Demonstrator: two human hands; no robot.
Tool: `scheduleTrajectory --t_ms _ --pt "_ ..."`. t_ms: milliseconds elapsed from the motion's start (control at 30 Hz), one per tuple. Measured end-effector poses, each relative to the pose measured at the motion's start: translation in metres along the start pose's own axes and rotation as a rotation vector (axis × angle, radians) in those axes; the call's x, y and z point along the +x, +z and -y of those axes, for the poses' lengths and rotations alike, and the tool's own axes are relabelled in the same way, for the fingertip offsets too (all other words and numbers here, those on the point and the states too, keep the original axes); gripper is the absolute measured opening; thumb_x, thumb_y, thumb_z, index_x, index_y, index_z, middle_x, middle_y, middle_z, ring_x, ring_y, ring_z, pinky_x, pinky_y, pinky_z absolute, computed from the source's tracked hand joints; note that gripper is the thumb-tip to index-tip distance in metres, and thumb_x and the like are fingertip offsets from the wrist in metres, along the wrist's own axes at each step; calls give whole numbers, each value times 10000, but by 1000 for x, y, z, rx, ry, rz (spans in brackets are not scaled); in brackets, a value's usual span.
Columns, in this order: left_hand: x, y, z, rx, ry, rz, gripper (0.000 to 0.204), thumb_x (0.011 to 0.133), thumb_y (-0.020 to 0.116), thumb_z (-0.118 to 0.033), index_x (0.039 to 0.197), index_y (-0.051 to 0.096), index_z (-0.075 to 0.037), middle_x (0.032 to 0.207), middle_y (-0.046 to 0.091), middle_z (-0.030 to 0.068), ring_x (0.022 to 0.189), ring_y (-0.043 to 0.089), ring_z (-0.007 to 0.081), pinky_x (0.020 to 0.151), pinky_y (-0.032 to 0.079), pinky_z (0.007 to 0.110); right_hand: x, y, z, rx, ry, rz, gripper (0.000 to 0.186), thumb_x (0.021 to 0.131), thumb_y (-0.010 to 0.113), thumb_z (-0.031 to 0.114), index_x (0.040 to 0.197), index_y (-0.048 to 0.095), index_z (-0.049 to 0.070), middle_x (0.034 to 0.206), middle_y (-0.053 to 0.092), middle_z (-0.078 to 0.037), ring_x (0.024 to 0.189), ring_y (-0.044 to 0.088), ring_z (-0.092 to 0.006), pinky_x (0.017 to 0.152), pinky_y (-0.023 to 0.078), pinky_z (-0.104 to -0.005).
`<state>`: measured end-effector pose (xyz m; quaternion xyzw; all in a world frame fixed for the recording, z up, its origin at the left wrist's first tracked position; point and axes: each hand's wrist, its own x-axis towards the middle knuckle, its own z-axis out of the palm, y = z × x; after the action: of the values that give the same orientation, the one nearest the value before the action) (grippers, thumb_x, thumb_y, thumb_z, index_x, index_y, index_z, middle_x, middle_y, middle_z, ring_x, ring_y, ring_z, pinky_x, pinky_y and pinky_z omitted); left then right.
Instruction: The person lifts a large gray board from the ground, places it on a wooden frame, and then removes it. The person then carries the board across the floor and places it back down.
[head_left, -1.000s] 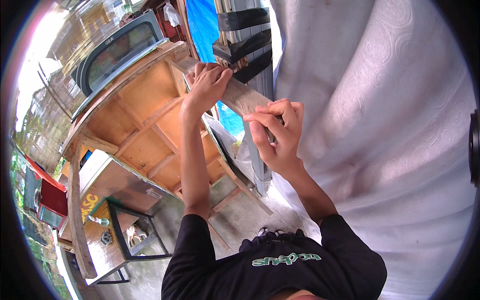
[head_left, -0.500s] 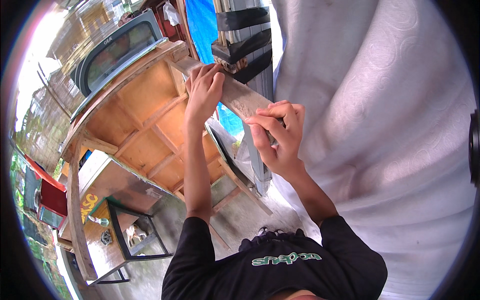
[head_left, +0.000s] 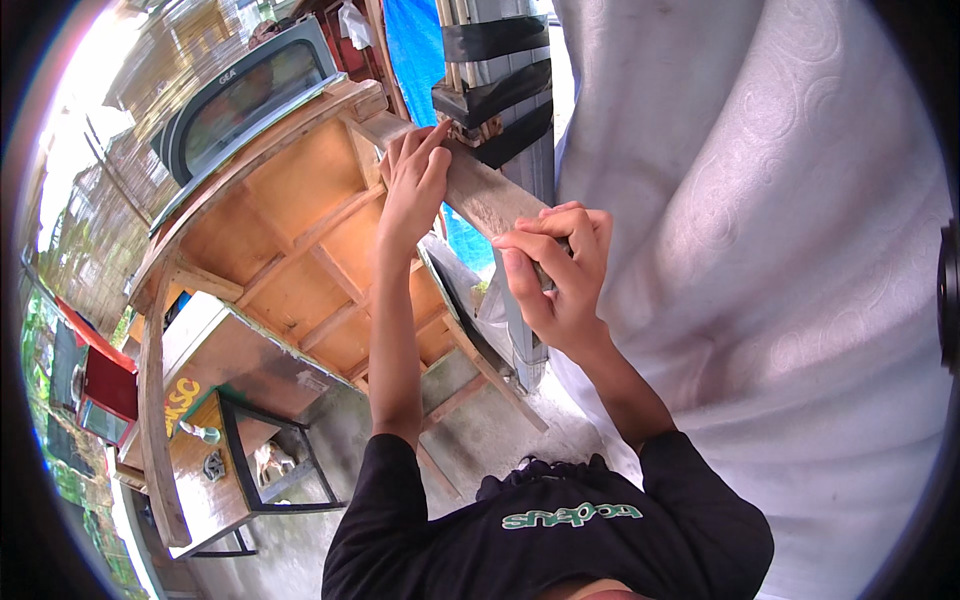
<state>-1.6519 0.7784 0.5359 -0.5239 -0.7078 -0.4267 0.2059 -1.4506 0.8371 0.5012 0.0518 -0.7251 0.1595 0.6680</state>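
Note:
A tilted wooden table (head_left: 300, 185) shows its plywood underside and crossed battens. A wooden plank (head_left: 480, 195) runs diagonally from its upper corner toward me. My left hand (head_left: 410, 195) lies across the plank's upper part, fingers bent over it, index finger somewhat lifted. Lower along it, my right hand (head_left: 560, 275) is curled tightly around the plank's near end; whether anything small is also under those fingers is hidden.
A pale draped cloth (head_left: 760, 250) fills the right side. Behind the plank stand a black-taped bundle (head_left: 490, 90) and a blue tarp (head_left: 410, 50). A grey-framed glass panel (head_left: 250, 100) is above the table. A metal-framed desk (head_left: 230, 470) stands lower left on the concrete floor (head_left: 380, 475).
My left hand's fingers have shifted and loosened slightly on the plank, the index rising. My right hand stays about where it was. The background has shifted slightly in view.

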Motion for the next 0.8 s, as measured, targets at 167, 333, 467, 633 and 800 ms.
scheduleTrajectory --t_ms 167,333,467,633,800 --pt "-31 -5 -18 -128 56 -168 389 968 494 -197 1332 532 -65 1345 496 123 1252 383 291 1092 257 392 2 -1 0 15 4 31 147 785 707 79 922 703 133 920 580 -37 881 463 -250 801 417 -360" --pt "-103 -43 -48 56 9 -272 400 897 616 -80 1293 562 -65 1362 500 139 1318 394 335 1090 299 430 0 -1 -5 35 -25 64 151 809 710 106 955 704 146 960 602 -26 942 504 -234 821 398 -347" --pt "-172 -95 -75 515 -53 -502 318 877 593 -74 1194 624 -63 1313 552 129 1300 423 339 1108 270 454 2 0 -13 20 -57 66 120 850 680 109 962 704 144 976 604 -21 952 512 -214 851 371 -349" --pt "-258 -187 -122 1200 -94 -883 231 843 550 -90 1042 669 -80 1287 591 88 1300 414 305 1090 272 469 11 9 -18 14 -91 23 119 910 625 135 1004 698 140 1047 597 -22 963 518 -206 856 356 -354" --pt "-275 -249 -128 1211 -174 -855 405 904 564 -172 1301 554 -90 1397 480 164 1393 297 372 1114 235 539 21 29 -22 -8 -136 -3 125 928 611 172 1027 684 147 1038 582 -35 958 508 -229 846 373 -368"
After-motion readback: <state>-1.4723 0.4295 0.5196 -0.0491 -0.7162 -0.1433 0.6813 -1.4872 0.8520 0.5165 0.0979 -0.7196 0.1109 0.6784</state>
